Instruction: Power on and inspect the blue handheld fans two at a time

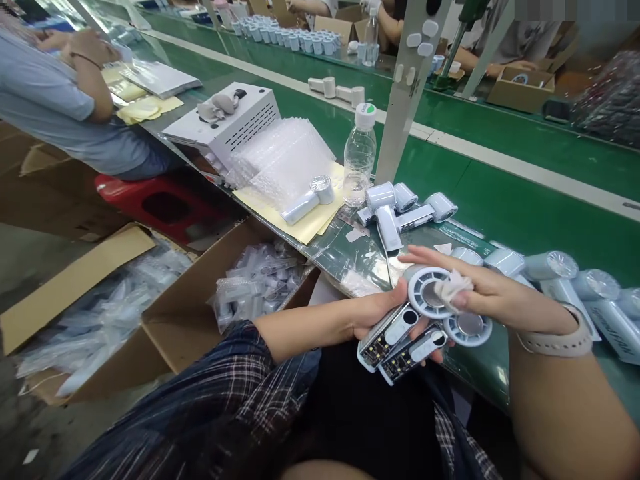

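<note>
My left hand (376, 312) grips two small white handheld fans (405, 330) by their bodies, heads pointing right. My right hand (487, 293) lies over the upper fan's round head and presses a small white cloth (451, 287) against it with the fingertips. A pale watch band (560, 341) sits on my right wrist. More white fans (400, 207) lie in a loose pile on the green bench just beyond my hands, and several others (565, 280) lie to the right.
A clear water bottle (359, 157) stands by a stack of bubble bags (280, 160) on yellow paper, with one fan (307, 200) on it. Open cardboard boxes (200, 293) of bagged parts sit at lower left. A seated person (55, 100) works at far left; a green conveyor (500, 147) runs behind.
</note>
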`<action>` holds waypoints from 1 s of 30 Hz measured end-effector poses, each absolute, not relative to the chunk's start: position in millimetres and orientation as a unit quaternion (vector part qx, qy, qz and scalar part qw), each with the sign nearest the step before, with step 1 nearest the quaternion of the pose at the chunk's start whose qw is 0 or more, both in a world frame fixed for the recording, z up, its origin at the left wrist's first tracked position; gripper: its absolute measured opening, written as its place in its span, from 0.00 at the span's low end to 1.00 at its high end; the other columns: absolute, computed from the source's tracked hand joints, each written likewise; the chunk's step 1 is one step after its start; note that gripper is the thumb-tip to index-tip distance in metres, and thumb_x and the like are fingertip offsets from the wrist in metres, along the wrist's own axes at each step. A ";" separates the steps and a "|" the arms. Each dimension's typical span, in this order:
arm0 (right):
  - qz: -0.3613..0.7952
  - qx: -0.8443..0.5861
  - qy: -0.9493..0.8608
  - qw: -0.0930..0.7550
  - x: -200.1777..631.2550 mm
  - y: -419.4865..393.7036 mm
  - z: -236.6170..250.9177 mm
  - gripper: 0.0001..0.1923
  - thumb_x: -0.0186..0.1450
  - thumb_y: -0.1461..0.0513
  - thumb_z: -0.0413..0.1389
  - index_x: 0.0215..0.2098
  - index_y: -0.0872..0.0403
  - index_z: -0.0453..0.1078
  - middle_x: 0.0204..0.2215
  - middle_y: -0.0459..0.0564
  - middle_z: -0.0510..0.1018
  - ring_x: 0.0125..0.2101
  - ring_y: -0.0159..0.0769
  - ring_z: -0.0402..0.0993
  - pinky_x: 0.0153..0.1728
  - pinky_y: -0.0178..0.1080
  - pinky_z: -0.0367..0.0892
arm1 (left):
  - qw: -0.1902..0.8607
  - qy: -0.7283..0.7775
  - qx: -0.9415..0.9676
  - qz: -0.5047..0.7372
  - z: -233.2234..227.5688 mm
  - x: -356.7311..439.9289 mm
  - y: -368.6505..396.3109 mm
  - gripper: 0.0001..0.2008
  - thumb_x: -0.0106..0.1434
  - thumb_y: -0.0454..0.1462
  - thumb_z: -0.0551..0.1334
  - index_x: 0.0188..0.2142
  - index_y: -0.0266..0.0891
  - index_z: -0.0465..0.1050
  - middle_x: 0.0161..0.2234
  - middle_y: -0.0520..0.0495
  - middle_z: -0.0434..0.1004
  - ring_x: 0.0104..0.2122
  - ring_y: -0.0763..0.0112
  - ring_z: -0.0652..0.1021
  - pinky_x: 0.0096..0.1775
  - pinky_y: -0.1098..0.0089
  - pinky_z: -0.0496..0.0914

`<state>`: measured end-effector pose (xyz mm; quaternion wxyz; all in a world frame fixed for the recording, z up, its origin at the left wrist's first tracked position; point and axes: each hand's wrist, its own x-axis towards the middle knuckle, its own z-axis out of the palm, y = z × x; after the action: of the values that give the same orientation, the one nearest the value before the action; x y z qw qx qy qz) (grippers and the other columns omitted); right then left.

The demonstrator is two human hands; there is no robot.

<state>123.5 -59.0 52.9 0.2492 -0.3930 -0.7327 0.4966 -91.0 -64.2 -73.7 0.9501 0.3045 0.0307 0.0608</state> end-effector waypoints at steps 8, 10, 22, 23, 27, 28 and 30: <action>0.532 -0.440 -0.693 0.208 90.5 -60.7 48.9 0.23 0.66 0.47 0.67 0.53 0.49 0.80 0.32 0.50 0.87 0.27 0.43 0.86 0.28 0.41 0.80 | 0.939 0.094 0.323 0.069 -86.5 -101.4 -61.9 0.44 0.46 0.78 0.66 0.28 0.37 0.75 0.34 0.38 0.83 0.39 0.52 0.86 0.44 0.52 0.84; 0.496 -0.475 -0.691 0.226 84.0 -63.4 48.8 0.21 0.67 0.45 0.65 0.51 0.48 0.81 0.33 0.50 0.87 0.26 0.42 0.84 0.27 0.41 0.79 | 0.940 0.095 0.316 0.088 -88.9 -101.8 -60.8 0.44 0.46 0.77 0.67 0.29 0.37 0.75 0.32 0.40 0.82 0.37 0.54 0.86 0.45 0.52 0.83; 0.155 -0.642 -0.694 0.286 99.8 -34.3 17.3 0.39 0.75 0.34 0.43 0.52 0.53 0.82 0.45 0.63 0.87 0.46 0.61 0.83 0.51 0.63 0.75 | 0.947 0.071 0.290 0.121 -95.0 -102.5 -54.0 0.48 0.41 0.81 0.64 0.29 0.36 0.75 0.37 0.36 0.85 0.37 0.55 0.85 0.41 0.56 0.83; 0.082 -0.659 -0.685 0.300 106.1 -33.6 14.7 0.39 0.75 0.35 0.44 0.57 0.55 0.78 0.52 0.68 0.84 0.54 0.68 0.79 0.57 0.72 0.69 | 0.943 0.071 0.301 0.127 -92.0 -104.4 -53.6 0.48 0.42 0.81 0.63 0.29 0.37 0.75 0.37 0.36 0.85 0.38 0.55 0.85 0.41 0.56 0.83; 0.016 -0.690 -0.634 0.349 120.3 -56.0 0.5 0.41 0.71 0.45 0.59 0.76 0.54 0.59 0.71 0.73 0.68 0.72 0.76 0.61 0.69 0.79 0.53 | 0.904 0.074 0.364 0.213 -69.2 -116.2 -53.5 0.47 0.43 0.81 0.62 0.29 0.38 0.74 0.35 0.38 0.82 0.47 0.48 0.85 0.49 0.54 0.81; 0.076 -0.691 -0.614 0.374 117.4 -66.9 -4.0 0.42 0.70 0.47 0.61 0.76 0.52 0.57 0.70 0.70 0.70 0.71 0.72 0.64 0.68 0.77 0.57 | 0.884 0.087 0.390 0.244 -59.9 -119.7 -53.7 0.47 0.43 0.81 0.64 0.30 0.38 0.75 0.36 0.38 0.82 0.50 0.46 0.84 0.53 0.53 0.80; 0.267 -0.646 -0.569 0.433 103.1 -91.4 -12.3 0.41 0.68 0.48 0.64 0.74 0.46 0.60 0.64 0.63 0.77 0.65 0.64 0.73 0.63 0.71 0.69 | 0.828 0.132 0.462 0.290 -37.3 -126.9 -53.9 0.44 0.46 0.76 0.68 0.34 0.37 0.79 0.39 0.37 0.83 0.53 0.43 0.82 0.59 0.49 0.76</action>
<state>103.1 -91.4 -12.3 0.4329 -0.6457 -0.5694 0.2673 -126.9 -53.9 -37.3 0.8277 0.4618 0.1318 0.2902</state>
